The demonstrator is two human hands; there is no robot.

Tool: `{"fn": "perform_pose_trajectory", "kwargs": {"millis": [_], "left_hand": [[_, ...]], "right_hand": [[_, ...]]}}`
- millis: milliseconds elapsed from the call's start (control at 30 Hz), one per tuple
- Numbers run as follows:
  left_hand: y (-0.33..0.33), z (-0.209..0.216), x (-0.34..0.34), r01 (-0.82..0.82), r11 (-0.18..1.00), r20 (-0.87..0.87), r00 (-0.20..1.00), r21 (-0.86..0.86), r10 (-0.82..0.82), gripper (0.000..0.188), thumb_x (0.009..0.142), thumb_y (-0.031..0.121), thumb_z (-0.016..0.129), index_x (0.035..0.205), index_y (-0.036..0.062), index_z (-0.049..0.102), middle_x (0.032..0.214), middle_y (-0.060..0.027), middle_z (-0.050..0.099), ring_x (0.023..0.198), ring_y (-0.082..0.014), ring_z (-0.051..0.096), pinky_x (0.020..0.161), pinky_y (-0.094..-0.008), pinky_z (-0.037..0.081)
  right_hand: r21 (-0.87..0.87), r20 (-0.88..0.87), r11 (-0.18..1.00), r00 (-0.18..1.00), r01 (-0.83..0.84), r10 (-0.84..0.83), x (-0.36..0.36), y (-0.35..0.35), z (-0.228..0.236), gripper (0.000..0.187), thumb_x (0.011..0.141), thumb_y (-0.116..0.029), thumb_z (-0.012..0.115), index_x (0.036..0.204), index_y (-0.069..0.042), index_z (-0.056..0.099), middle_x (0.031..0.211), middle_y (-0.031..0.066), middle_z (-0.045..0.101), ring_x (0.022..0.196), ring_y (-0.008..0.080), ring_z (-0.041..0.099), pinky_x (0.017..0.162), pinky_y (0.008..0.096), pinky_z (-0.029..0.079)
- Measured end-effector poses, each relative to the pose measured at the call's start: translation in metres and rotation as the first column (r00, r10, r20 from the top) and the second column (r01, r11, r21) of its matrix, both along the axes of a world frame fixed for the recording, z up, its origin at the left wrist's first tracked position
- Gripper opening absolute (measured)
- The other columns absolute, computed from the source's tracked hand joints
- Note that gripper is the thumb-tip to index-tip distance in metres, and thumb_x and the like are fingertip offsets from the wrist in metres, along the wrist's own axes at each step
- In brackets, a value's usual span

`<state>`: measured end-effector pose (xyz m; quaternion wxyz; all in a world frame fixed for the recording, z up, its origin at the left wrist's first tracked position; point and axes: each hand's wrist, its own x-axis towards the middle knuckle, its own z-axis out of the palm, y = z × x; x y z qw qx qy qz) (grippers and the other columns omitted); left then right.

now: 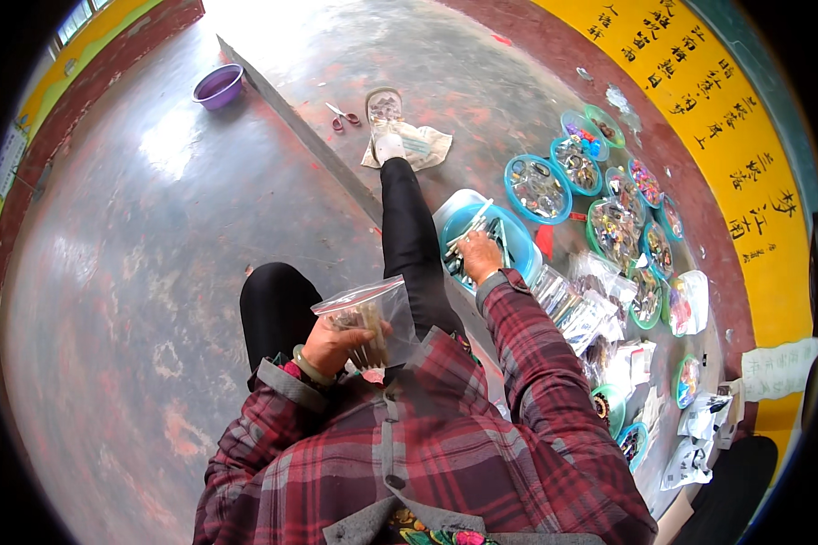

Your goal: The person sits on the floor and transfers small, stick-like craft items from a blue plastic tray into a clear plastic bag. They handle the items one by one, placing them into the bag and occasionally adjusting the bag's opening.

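My left hand is closed round a clear zip bag in front of my body. Inside the bag stand several slim, pale sticks, whose exact kind I cannot make out. On my right, my right hand reaches into a blue basin. Its fingers are bent down among long white and dark pen-like pieces. The fingertips are partly hidden, so what they pinch does not show.
Several blue and green baskets of small bagged goods stand on the right. Clear packets lie beside my right arm. Ahead are scissors and a cloth by my foot. A purple basin stands far left, beyond a floor ledge.
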<state>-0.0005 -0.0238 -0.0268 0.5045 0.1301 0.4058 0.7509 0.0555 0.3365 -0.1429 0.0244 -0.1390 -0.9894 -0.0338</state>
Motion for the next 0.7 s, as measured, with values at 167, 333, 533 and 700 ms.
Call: {"fn": "perform_pose_trajectory", "kwargs": {"millis": [167,333,533,700], "left_hand": [[0.001,0.001,-0.001,-0.005,1.000,0.003,1.000,-0.004,0.005,0.030,0.076,0.007,0.070,0.104,-0.0016,0.061,0.098,-0.0150,0.067,0.089,-0.0256,0.066,0.080,-0.0389,0.054],[0.001,0.002,0.001,-0.012,1.000,-0.001,1.000,-0.018,0.012,0.031,0.076,0.007,0.070,0.104,-0.0015,0.060,0.097,-0.0149,0.067,0.088,-0.0254,0.066,0.080,-0.0386,0.054],[0.002,0.001,0.002,-0.023,1.000,-0.028,0.999,-0.017,0.023,0.031,0.076,0.009,0.071,0.103,-0.0021,0.061,0.097,-0.0146,0.067,0.087,-0.0248,0.066,0.080,-0.0377,0.053],[0.001,0.006,0.004,-0.031,0.999,-0.024,0.999,-0.029,0.031,0.030,0.076,0.011,0.071,0.101,-0.0018,0.062,0.096,-0.0137,0.067,0.087,-0.0242,0.066,0.081,-0.0369,0.052]], "right_hand": [[0.003,-0.073,0.988,0.985,-0.155,0.154,0.002,0.002,-0.003,0.012,0.080,-0.015,0.055,0.084,-0.013,0.066,0.093,0.0074,0.060,0.095,0.0251,0.058,0.075,0.0388,0.051],[-0.038,-0.168,0.970,0.958,-0.242,0.232,0.017,0.006,-0.004,0.012,0.077,-0.010,0.055,0.085,-0.009,0.064,0.090,0.0079,0.061,0.091,0.0267,0.058,0.078,0.0381,0.049],[-0.211,-0.526,0.958,0.849,-0.194,0.056,0.034,0.006,0.018,0.016,0.080,-0.008,0.056,0.094,-0.004,0.064,0.093,0.0149,0.065,0.087,0.0326,0.061,0.078,0.0382,0.049],[-0.684,-0.639,0.721,0.564,-0.108,-0.522,0.054,-0.015,0.081,0.016,0.089,-0.007,0.060,0.103,-0.001,0.065,0.091,0.0110,0.068,0.078,0.0211,0.066,0.069,0.0290,0.053]]}}
